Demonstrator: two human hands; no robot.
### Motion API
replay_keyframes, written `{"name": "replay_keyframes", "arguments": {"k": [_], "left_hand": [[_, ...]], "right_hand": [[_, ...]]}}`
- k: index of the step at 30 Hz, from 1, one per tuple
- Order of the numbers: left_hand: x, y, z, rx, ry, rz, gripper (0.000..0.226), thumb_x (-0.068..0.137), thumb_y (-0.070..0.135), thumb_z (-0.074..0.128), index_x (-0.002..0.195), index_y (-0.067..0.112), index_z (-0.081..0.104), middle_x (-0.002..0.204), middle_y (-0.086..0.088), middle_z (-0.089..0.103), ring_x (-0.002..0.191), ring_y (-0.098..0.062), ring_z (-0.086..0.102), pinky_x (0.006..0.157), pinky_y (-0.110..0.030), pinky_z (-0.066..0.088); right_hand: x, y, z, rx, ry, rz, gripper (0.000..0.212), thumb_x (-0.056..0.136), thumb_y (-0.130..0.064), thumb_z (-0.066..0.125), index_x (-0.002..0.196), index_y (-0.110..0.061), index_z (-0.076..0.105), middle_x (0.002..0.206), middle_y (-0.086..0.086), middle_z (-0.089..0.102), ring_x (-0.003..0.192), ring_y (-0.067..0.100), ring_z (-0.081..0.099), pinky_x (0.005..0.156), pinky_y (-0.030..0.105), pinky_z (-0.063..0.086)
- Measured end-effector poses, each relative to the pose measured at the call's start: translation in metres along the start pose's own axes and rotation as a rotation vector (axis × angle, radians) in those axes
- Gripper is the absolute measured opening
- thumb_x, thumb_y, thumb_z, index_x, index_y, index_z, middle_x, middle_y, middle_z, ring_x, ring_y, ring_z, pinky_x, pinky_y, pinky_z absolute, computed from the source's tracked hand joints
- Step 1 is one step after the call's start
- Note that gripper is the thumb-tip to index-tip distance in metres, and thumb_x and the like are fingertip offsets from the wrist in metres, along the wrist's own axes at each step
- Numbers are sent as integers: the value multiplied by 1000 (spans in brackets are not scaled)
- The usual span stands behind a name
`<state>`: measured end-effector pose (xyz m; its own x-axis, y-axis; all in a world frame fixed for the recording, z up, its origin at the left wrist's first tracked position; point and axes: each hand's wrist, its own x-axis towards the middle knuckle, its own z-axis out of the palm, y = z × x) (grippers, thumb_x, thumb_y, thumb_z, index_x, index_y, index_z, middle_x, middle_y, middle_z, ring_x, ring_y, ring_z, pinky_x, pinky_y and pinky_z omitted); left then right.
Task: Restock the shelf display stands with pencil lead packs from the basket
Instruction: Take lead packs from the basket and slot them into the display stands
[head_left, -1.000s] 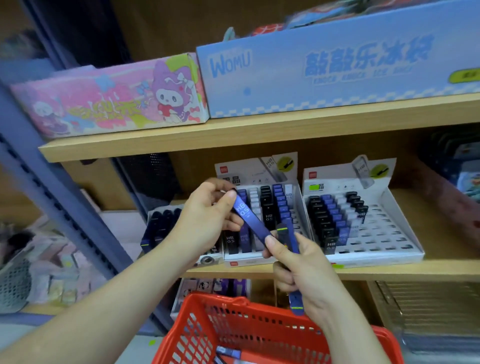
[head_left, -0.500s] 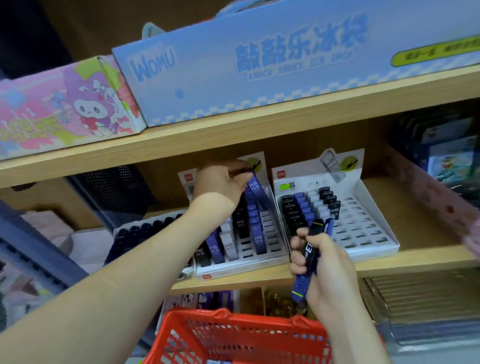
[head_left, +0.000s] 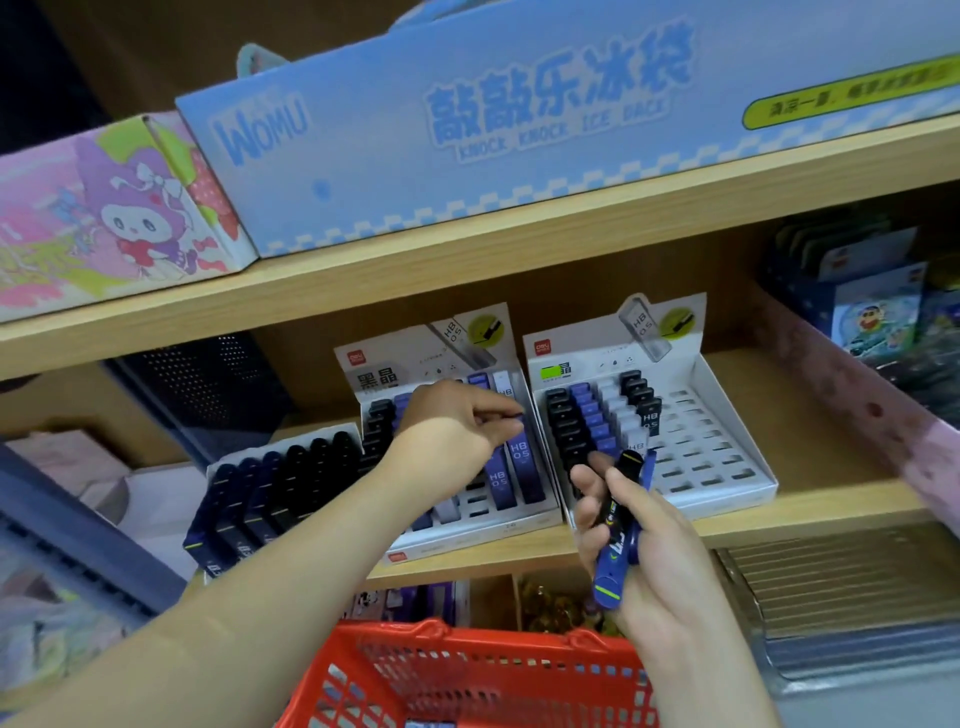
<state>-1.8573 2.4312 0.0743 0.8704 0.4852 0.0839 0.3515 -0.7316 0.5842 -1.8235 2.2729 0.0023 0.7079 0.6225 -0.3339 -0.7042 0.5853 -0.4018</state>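
The left hand (head_left: 452, 431) reached over the middle display stand (head_left: 457, 545), which sat near the centre of the view. Its thumb and forefinger (head_left: 506, 423) were closed in a pinch on the upper end of a purple-blue lead pack (head_left: 521, 462) marked HB 0.5. The other fingers were tucked under the palm, and I could not tell how tightly. That pack lay in the stand's right-hand column, its lower end pointing to 6 o'clock toward the stand's front edge, with a second pack of the same colour just beside it at 9 o'clock.

The right hand (head_left: 654, 561), at 4 o'clock from the left one, had its fingers curled round a small bundle of packs (head_left: 615, 540), black and blue. The fingers wrapped the bundle from its 9 o'clock side and the thumb lay along its face. The bundle's top pointed to about 1 o'clock, in front of the lower left corner of the right display stand (head_left: 727, 457), and its green-striped bottom end stuck out below the fingers.

The red basket (head_left: 467, 636) was at 6 o'clock, below both hands, with a few packs dimly visible through its mesh.

A tray of dark packs (head_left: 270, 493) stood at 9 o'clock of the middle stand, touching it. All three rested on the wooden shelf (head_left: 831, 512). On the shelf above, at 12 o'clock, lay a long blue box (head_left: 467, 156), with a pink cartoon box (head_left: 104, 218) at 10 o'clock.
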Motion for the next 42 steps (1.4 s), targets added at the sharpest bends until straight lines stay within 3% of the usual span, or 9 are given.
{"name": "replay_keyframes", "arguments": {"k": [6, 17, 21, 24, 27, 30, 32, 34, 42], "left_hand": [[-2, 3, 3, 20, -2, 28, 20, 86, 25, 70, 105, 26, 73, 89, 15, 66, 88, 0, 61, 87, -15, 45], [-8, -6, 19, 153, 101, 149, 20, 85, 29, 70, 105, 26, 74, 84, 15, 51, 92, -8, 51, 81, -17, 38], [-5, -9, 22, 292, 149, 252, 17, 81, 31, 73, 97, 26, 76, 94, 9, 67, 99, -16, 44, 82, -26, 35], [-4, -5, 20, 426, 81, 200, 19, 85, 34, 67, 103, 29, 73, 109, 9, 62, 107, -18, 40, 91, -32, 36], [-17, 6, 11, 67, 100, 95, 23, 93, 27, 58, 113, 29, 68, 114, 10, 60, 99, -8, 51, 90, -27, 42], [-37, 21, 1, -423, -98, 29, 21, 97, 23, 53, 108, 18, 70, 91, 4, 70, 75, -7, 64, 78, -26, 51], [-47, 25, -3, -524, -194, 36, 20, 96, 20, 55, 100, 11, 72, 76, -14, 68, 60, -20, 61, 64, -31, 52], [-51, 24, -10, -538, -144, 5, 15, 92, 17, 61, 94, 10, 74, 74, -17, 69, 56, -18, 56, 56, -26, 50], [-89, -12, -36, -765, 30, -206, 8, 84, 7, 69, 86, 9, 76, 61, -8, 66, 59, -16, 62, 64, -22, 52]], "right_hand": [[1, 2, 0, -10, -5, 7, 18, 97, -11, 48, 111, -6, 58, 74, 11, 68, 43, 7, 49, 28, 12, 30], [1, 4, 0, -60, -11, -25, 21, 95, -14, 52, 114, -8, 61, 73, 9, 65, 48, 11, 55, 31, 14, 35], [-2, 6, 3, -117, -17, -50, 22, 97, -16, 50, 115, -7, 59, 89, 14, 73, 57, 18, 67, 30, 15, 32], [-4, 7, 6, -204, -36, -66, 20, 97, -16, 51, 111, -6, 61, 90, 15, 73, 62, 17, 68, 30, 15, 30], [-7, 4, 7, -332, -131, -51, 23, 91, -18, 57, 107, -4, 64, 77, 11, 65, 52, 11, 53, 31, 15, 26], [-7, 2, 6, -452, -279, -9, 22, 85, -20, 61, 99, -4, 66, 72, 6, 54, 45, 8, 41, 32, 15, 20], [-8, 2, 9, -529, -373, 25, 14, 88, -20, 68, 91, -7, 67, 72, 8, 53, 43, 8, 40, 33, 15, 17], [-9, 4, 12, -586, -422, 52, 21, 83, -23, 68, 94, -5, 68, 71, 10, 54, 43, 10, 43, 33, 15, 16], [-14, 26, 27, -799, -514, 96, 22, 81, -25, 64, 93, -7, 67, 65, 6, 54, 40, 7, 32, 38, 14, 16]]}}
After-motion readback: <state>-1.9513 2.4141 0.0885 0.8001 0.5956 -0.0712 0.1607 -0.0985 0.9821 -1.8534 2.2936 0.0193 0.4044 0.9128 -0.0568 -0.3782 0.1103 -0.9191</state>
